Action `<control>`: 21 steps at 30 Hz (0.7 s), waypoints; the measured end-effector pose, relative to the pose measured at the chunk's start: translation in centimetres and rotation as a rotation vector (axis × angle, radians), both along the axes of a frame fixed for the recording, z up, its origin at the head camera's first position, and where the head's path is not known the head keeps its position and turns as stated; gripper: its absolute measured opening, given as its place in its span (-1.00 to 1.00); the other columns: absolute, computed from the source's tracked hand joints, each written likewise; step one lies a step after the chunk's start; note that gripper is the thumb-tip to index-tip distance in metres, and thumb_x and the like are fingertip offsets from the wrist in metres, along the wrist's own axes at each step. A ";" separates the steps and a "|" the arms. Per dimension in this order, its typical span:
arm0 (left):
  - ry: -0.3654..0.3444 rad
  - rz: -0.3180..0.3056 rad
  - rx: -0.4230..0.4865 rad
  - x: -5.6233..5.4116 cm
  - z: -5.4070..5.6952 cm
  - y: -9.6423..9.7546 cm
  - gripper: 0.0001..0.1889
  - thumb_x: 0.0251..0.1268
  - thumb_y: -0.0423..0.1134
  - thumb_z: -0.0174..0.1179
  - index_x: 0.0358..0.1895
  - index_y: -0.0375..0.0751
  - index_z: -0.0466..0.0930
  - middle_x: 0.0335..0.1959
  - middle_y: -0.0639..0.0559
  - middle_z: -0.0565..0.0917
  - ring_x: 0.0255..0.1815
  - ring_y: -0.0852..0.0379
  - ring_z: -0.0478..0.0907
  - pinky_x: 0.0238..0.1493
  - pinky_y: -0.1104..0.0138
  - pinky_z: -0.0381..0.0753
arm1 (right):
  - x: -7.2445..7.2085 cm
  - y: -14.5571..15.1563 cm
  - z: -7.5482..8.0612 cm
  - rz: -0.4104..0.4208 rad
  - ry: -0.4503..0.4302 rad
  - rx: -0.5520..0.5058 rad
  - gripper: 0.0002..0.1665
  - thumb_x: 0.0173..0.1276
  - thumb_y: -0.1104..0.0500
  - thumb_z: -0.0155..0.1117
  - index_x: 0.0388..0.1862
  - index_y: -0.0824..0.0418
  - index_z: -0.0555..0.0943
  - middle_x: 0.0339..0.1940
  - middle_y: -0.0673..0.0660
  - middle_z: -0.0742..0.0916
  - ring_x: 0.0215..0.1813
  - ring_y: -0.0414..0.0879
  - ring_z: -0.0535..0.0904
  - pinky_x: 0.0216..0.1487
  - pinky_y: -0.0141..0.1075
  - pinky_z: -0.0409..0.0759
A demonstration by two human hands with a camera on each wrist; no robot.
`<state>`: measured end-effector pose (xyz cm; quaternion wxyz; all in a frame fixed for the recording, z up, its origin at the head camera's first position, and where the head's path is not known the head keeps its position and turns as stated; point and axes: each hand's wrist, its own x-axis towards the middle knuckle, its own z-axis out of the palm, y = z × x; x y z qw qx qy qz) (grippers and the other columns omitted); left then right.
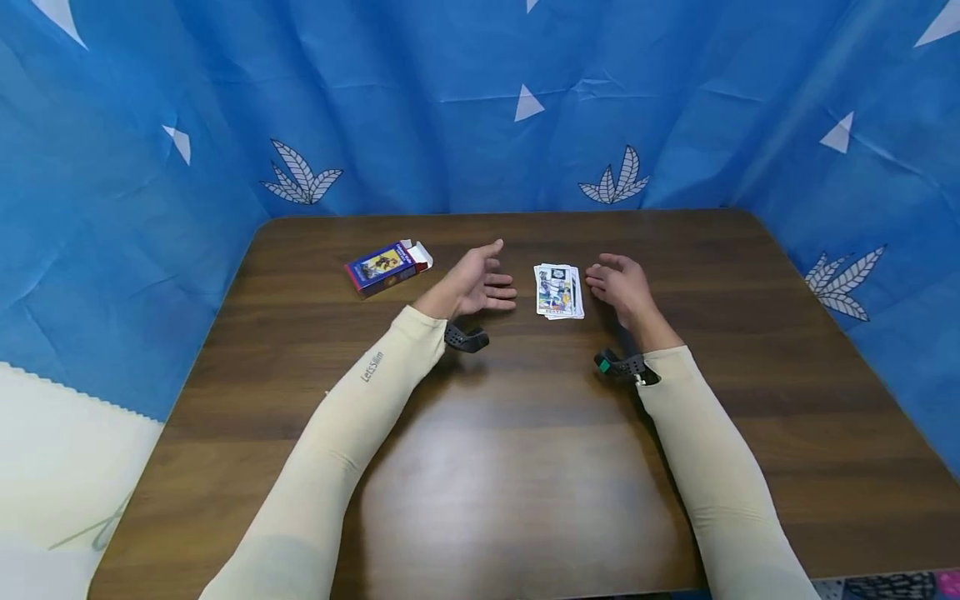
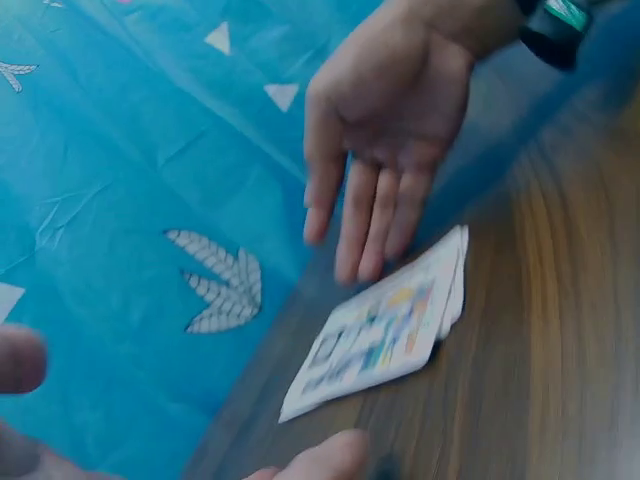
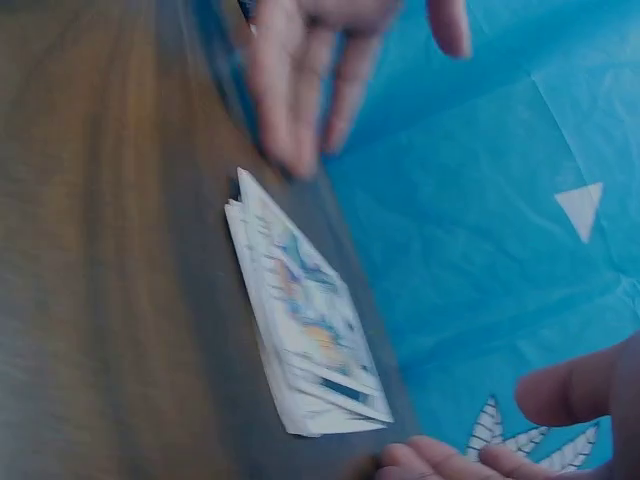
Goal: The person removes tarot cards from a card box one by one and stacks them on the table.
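Note:
A slightly uneven stack of picture cards (image 1: pixel 557 292) lies face up on the wooden table, and both wrist views show it too. To its left is my left hand (image 1: pixel 480 282), palm turned inward and fingers extended, apart from the cards. On the other side my right hand (image 1: pixel 619 285) hovers close to the stack's right edge with relaxed fingers. Neither hand holds anything. In the left wrist view the right hand (image 2: pixel 390 150) shows its palm beyond the stack (image 2: pixel 380 325).
A blue and red card box (image 1: pixel 381 267) with its white flap open lies at the back left of the brown table (image 1: pixel 525 500). Behind the table hangs a blue cloth (image 1: pixel 450 100) with white triangles and leaf prints.

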<state>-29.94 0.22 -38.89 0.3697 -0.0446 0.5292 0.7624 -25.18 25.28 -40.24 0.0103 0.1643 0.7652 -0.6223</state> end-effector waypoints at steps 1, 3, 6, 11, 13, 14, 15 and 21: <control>-0.009 0.032 0.026 -0.1 -0.2 0.4 -0.18 0.52 0.16 -0.12 0.60 -0.15 -0.27 0.56 -0.29 0.05 0.52 -0.31 0.14 0.45 -0.09 0.32 | -0.1 -0.4 -0.1 -0.001 0.015 -0.016 -0.40 0.58 0.22 -0.09 0.52 0.33 0.13 0.43 0.35 0.43 0.40 0.11 0.44 0.45 -0.14 0.41; 0.004 0.086 0.078 -0.2 -0.4 0.9 -0.19 0.54 0.16 -0.15 0.60 -0.16 -0.28 0.58 -0.28 0.01 0.55 -0.28 0.09 0.49 -0.08 0.25 | -0.1 -1.1 -0.2 -0.006 0.047 -0.053 -0.42 0.57 0.25 -0.11 0.52 0.33 0.14 0.46 0.34 0.40 0.44 0.09 0.39 0.46 -0.15 0.38; 0.044 0.111 0.122 -0.3 -0.8 1.5 -0.20 0.56 0.17 -0.21 0.60 -0.18 -0.31 0.60 -0.27 -0.06 0.60 -0.19 -0.02 0.55 -0.06 0.12 | -0.1 -1.7 -0.6 0.007 0.092 -0.072 -0.43 0.57 0.25 -0.13 0.50 0.34 0.17 0.50 0.32 0.36 0.49 0.07 0.32 0.48 -0.14 0.35; 0.023 0.095 0.189 -0.1 -1.6 2.3 -0.19 0.57 0.17 -0.24 0.59 -0.23 -0.36 0.61 -0.26 -0.09 0.62 -0.11 -0.06 0.59 -0.03 0.01 | -0.3 -2.0 -1.2 0.044 0.121 -0.087 -0.44 0.57 0.25 -0.16 0.49 0.39 0.19 0.50 0.33 0.35 0.51 0.09 0.28 0.47 -0.09 0.34; -0.007 0.087 0.220 0.0 -1.9 2.6 -0.17 0.57 0.16 -0.22 0.59 -0.25 -0.37 0.61 -0.26 -0.08 0.62 -0.12 -0.04 0.59 -0.02 0.01 | -0.3 -2.1 -1.4 0.048 0.124 -0.100 -0.44 0.57 0.27 -0.16 0.48 0.40 0.19 0.49 0.34 0.35 0.52 0.09 0.27 0.48 -0.09 0.32; -0.021 0.083 0.233 0.1 -2.0 2.8 -0.17 0.56 0.16 -0.21 0.58 -0.26 -0.37 0.61 -0.26 -0.07 0.62 -0.12 -0.03 0.59 -0.01 0.03 | -0.3 -2.1 -1.5 0.048 0.124 -0.106 -0.45 0.57 0.27 -0.17 0.48 0.41 0.19 0.49 0.35 0.35 0.52 0.09 0.27 0.49 -0.09 0.31; -0.032 0.078 0.248 0.2 -2.1 2.9 -0.17 0.56 0.15 -0.20 0.58 -0.27 -0.37 0.61 -0.26 -0.07 0.62 -0.12 -0.03 0.59 0.00 0.03 | -0.2 -2.1 -1.6 0.047 0.125 -0.116 -0.45 0.57 0.28 -0.17 0.48 0.41 0.19 0.49 0.35 0.35 0.53 0.09 0.26 0.51 -0.09 0.30; -0.068 0.033 0.285 0.4 -2.4 3.8 -0.18 0.57 0.14 -0.22 0.58 -0.29 -0.35 0.61 -0.24 -0.07 0.63 -0.10 -0.06 0.59 0.03 0.05 | 0.0 -1.6 -2.1 0.051 0.131 -0.140 -0.43 0.51 0.39 -0.20 0.48 0.44 0.18 0.50 0.36 0.34 0.54 0.08 0.25 0.52 -0.09 0.26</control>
